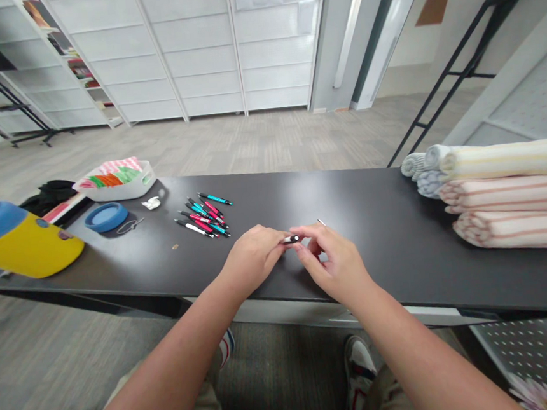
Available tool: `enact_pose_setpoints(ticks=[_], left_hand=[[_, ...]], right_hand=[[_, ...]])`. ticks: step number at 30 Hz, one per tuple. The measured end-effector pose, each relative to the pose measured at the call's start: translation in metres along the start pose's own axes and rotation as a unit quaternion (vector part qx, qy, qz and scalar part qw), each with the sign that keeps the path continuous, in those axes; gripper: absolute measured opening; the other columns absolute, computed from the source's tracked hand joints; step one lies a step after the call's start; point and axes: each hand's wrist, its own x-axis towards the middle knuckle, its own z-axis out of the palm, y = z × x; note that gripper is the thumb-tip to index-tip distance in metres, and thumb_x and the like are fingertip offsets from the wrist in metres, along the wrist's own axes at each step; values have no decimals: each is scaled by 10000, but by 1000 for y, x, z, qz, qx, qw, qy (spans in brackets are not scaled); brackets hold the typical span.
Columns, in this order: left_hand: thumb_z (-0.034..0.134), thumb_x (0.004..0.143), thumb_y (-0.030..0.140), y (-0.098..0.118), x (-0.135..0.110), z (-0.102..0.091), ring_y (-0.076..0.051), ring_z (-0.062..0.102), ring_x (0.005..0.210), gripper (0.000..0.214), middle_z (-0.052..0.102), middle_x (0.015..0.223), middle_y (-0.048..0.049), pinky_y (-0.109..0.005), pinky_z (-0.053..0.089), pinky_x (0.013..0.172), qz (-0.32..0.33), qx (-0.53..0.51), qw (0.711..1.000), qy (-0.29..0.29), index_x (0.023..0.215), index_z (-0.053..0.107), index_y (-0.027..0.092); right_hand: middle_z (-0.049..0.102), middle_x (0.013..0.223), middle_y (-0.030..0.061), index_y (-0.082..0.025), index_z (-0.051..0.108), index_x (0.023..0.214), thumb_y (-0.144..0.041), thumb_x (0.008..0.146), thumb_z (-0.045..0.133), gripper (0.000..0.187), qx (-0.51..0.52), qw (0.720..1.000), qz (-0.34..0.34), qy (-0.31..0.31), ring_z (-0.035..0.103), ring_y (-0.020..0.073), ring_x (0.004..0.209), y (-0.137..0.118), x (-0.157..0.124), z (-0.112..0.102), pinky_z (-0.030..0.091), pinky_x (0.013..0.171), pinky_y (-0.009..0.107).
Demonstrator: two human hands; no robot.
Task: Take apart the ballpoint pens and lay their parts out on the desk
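My left hand [257,252] is closed around a white pen [288,239] with a black end, held just above the dark tabletop [273,195]. The thumb and index finger of my right hand [331,256] pinch around that black end. Behind my right fingers a small slim light piece [321,222] pokes out; most of it is hidden, so I cannot tell what it is. To the left of my hands lies a loose pile of pens [204,219] in red, turquoise and white, with black parts.
At the left are a yellow and blue container [32,242] on its side, a blue lid [106,217], a crumpled white bit [151,203] and a white basket [123,191] of colourful packets. Rolled striped cloths [512,194] are stacked at the right end.
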Motion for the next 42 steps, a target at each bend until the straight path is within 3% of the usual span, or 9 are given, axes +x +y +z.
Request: enact_pose_setpoints(ticks=[4,8,13,27,30,33,37,39,42], left_hand=[[616,1028,312,0,-2,-7,-192,692,891,241,797,1014,-57,-349,517,885,7,-63,994,87,1212,742,220],[762,918,408,0,-5,-10,-186,699,819,247,781,926,-61,-314,547,785,-122,-196,961,150,1074,792,219],[830,834,417,-3,-3,-5,-193,720,826,317,767,890,-60,-325,579,820,-217,-372,888,164,1030,768,176],[736,899,529,-12,6,-3,-130,645,735,385,741,894,-53,-247,527,700,-288,-430,838,175,991,680,158],[686,947,507,-10,6,-3,-152,690,815,348,767,1000,-88,-256,535,724,-277,-408,848,192,1020,633,170],[695,956,445,-3,3,-6,-171,712,907,282,767,1038,-70,-281,540,820,-246,-277,899,233,1071,646,192],[677,970,382,4,1,-8,-159,697,865,189,764,1007,-27,-273,533,820,-210,-122,954,175,1063,706,221],[668,974,379,3,1,-7,-160,704,862,189,767,998,-23,-269,535,803,-215,-109,958,157,1071,711,222],[667,977,401,-1,2,-5,-172,729,919,235,778,1021,-41,-282,541,847,-235,-147,941,197,1115,692,213]], right_hand=[[679,762,-2,-243,675,1063,-326,975,621,133,-3,998,42,44,604,152,603,1,3,-3,485,643,301],[694,744,-1,-244,720,983,-361,969,635,145,2,996,83,-10,600,157,612,6,8,-1,456,618,297],[748,891,14,-245,733,1040,-315,984,630,136,-17,995,52,-88,627,156,699,8,13,4,466,677,295],[738,847,-14,-251,726,987,-308,948,692,77,8,991,73,-116,606,138,671,6,14,5,447,667,283],[734,879,-16,-256,709,1074,-323,937,708,153,6,991,77,-109,604,135,668,9,13,7,455,673,287],[726,931,-17,-251,666,1143,-309,934,706,220,3,992,73,-103,593,125,662,12,11,8,458,679,284],[715,933,-14,-246,647,1137,-290,932,694,215,0,993,68,-97,584,126,659,13,10,8,452,673,282],[713,921,-12,-243,649,1120,-285,933,688,195,-3,993,66,-93,582,129,660,12,10,7,447,669,282],[710,915,-13,-242,651,1103,-277,937,683,173,-7,994,64,-85,577,128,660,11,10,7,442,668,278]])
